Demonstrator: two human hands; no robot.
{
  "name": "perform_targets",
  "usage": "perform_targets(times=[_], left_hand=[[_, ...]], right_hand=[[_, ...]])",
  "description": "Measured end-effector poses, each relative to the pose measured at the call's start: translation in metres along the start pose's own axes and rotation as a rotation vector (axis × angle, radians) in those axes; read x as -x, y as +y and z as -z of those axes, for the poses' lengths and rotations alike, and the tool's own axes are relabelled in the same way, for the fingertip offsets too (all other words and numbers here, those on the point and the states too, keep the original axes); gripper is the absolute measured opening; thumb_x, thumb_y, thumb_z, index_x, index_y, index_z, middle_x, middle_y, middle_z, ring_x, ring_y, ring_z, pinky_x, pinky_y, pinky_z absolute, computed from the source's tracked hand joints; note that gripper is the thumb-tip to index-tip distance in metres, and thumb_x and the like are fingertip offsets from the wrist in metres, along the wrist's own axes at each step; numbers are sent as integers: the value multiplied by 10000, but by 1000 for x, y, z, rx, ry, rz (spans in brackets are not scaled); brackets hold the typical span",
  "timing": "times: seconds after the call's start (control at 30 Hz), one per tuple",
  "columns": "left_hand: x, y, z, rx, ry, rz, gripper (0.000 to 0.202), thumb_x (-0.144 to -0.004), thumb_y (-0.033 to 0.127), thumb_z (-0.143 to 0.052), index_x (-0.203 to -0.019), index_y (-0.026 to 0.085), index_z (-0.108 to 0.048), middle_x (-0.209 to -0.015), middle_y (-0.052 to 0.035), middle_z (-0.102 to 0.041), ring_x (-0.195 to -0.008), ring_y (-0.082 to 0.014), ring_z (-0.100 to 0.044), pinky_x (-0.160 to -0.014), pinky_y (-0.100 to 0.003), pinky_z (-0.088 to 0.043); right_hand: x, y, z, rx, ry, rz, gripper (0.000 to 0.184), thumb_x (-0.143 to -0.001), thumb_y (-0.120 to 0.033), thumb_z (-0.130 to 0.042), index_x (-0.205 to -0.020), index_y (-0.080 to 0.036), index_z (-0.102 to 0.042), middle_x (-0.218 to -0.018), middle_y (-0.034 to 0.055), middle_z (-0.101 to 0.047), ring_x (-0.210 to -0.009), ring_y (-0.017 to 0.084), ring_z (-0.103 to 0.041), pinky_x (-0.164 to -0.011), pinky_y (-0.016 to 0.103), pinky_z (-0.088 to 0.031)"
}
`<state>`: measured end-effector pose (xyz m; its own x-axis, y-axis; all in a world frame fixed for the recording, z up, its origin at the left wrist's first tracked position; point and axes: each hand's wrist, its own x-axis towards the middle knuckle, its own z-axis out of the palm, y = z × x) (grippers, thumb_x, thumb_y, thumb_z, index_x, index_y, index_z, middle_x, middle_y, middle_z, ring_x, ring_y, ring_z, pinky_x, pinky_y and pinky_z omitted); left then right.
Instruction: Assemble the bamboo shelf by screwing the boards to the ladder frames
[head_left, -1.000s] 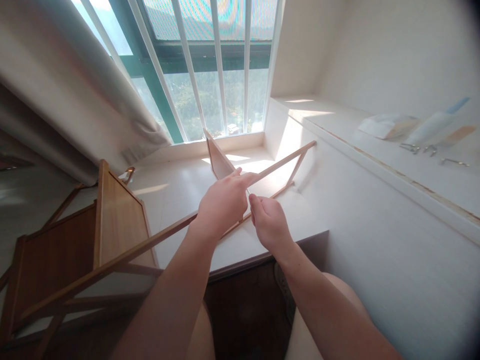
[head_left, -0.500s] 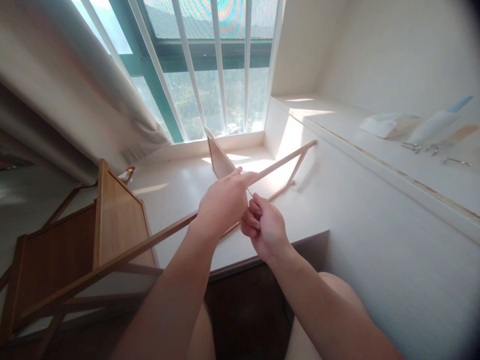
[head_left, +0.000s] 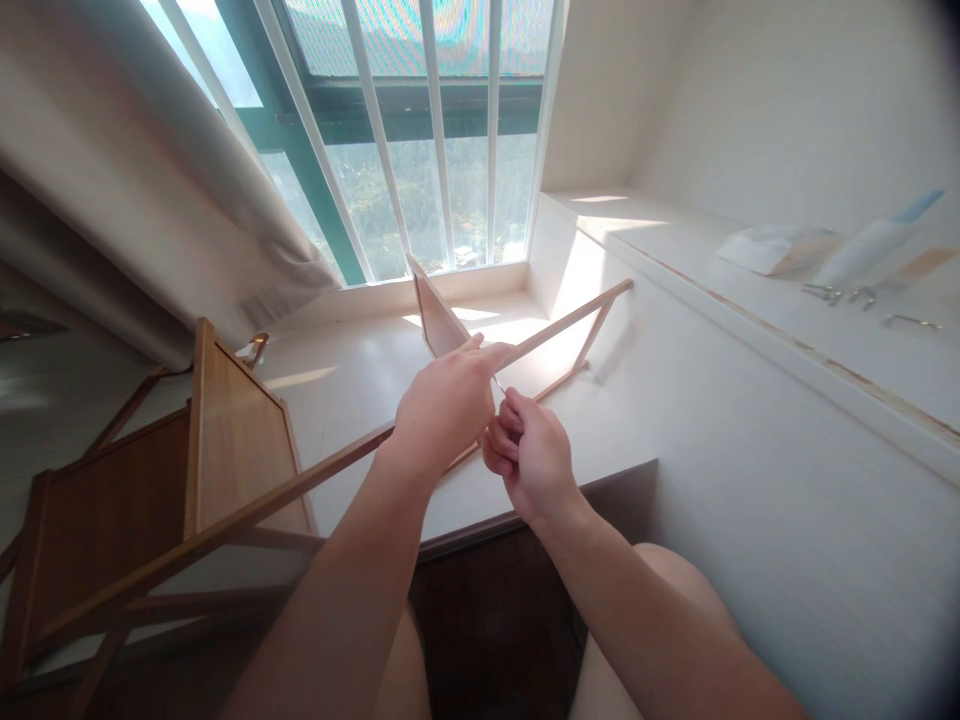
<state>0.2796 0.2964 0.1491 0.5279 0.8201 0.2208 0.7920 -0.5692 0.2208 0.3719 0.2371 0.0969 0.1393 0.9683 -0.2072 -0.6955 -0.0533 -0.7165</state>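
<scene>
Wooden rail [head_left: 322, 472] - a long, slim bar - runs slantwise from the lower left, over the person's bare thighs, up to its far end [head_left: 626, 286] near the white wall. The left hand [head_left: 442, 405] has its grip closed over the rail about midway along, palm down, with the forefinger and thumb stretched out along the wood. Just beside it, touching at the knuckles, the right hand [head_left: 532, 455] is curled into a tight fist around a thin metal tool [head_left: 498, 383]. Only the tool's slender tip shows, pointing up at the underside of the rail just under the left forefinger (what sort of tool it is cannot be told).

A second, thinner bar [head_left: 559, 382] lies below the rail and meets it through a short cross-piece [head_left: 598, 328]. All of it rests over the white worktop [head_left: 352, 385].

To the left, a brown shelf panel [head_left: 240, 440] with a raised rim stands on edge, joined to the same frame, and more of that frame [head_left: 90, 520] reaches toward the floor.

Beyond the hands a paler panel [head_left: 436, 318] stands upright on the worktop - its top corner reaches the window sill. Behind it is the barred window [head_left: 420, 150], with a pale curtain [head_left: 112, 190] hanging on the left.

Far right, a high ledge [head_left: 660, 235] carries a flat packet [head_left: 776, 250], a white tube [head_left: 870, 250] and some small metal hooks [head_left: 832, 295].
</scene>
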Motion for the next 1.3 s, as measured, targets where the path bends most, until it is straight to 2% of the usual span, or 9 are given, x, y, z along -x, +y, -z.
perform_targets(times=[0.23, 0.4, 0.53, 0.67, 0.8, 0.9, 1.13, 1.3], left_hand=[[1, 0, 0, 2, 3, -16, 477, -961, 119, -430, -1347, 364, -565, -1479, -62, -564, -1095, -269, -706, -852, -381, -567], [1, -2, -2, 26, 6, -27, 452, -999, 155, -388, -1355, 377, -559, -1440, -40, -598, -1165, -261, -676, -901, -377, -557], [1, -3, -3, 47, 3, -34, 449, -1011, 173, -361, -1356, 382, -559, -1423, -25, -610, -1159, -263, -677, -922, -391, -554], [1, -2, -2, 42, -9, -18, 448, -1010, 170, -363, -1353, 375, -567, -1440, -29, -597, -1169, -257, -671, -932, -382, -550], [0, -1, -1, 40, -10, -16, 452, -1009, 163, -367, -1359, 375, -559, -1434, -26, -604, -1197, -256, -658, -926, -376, -551], [1, -1, -1, 42, 0, -34, 449, -1007, 153, -365, -1348, 366, -565, -1418, -24, -618, -1244, -257, -632, -917, -370, -554], [1, -1, -2, 38, 5, -34, 464, -994, 136, -376, -1353, 362, -564, -1426, -21, -614, -1278, -245, -611, -942, -368, -549], [0, -1, -1, 41, -3, -27, 469, -991, 135, -379, -1354, 366, -565, -1437, -21, -605, -1269, -246, -617, -935, -366, -550]], right_hand=[[-4, 0, 5, 129, -15, 91, 452, -923, -351, -547, -574, -228, -287, -466, -104, -208, -396, 60, -195, -392, 223, -139], [-13, 1, 15, 291, -10, 145, 461, -930, -404, -545, -560, -232, -331, -434, -92, -272, -381, 71, -234, -382, 239, -164], [-16, -2, 25, 614, -6, 207, 506, -967, -478, -491, -543, -224, -381, -413, -67, -336, -381, 90, -310, -413, 262, -214], [-14, -11, 30, 974, -4, 352, 553, -1005, -511, -408, -539, -212, -413, -452, -33, -412, -460, 113, -387, -498, 282, -261], [-13, -18, 29, 1281, 1, 494, 513, -1025, -461, -363, -576, -215, -393, -501, -24, -412, -524, 135, -394, -555, 298, -251], [-12, -21, 28, 1430, -1, 523, 475, -1032, -416, -345, -607, -213, -404, -527, -18, -422, -544, 143, -409, -579, 303, -244], [-11, -22, 30, 1588, -22, 538, 468, -1046, -388, -313, -658, -203, -497, -574, 16, -514, -574, 160, -454, -597, 305, -237], [-11, -22, 29, 1605, -30, 548, 467, -1050, -385, -306, -659, -205, -487, -571, 17, -515, -568, 161, -448, -593, 305, -225]])
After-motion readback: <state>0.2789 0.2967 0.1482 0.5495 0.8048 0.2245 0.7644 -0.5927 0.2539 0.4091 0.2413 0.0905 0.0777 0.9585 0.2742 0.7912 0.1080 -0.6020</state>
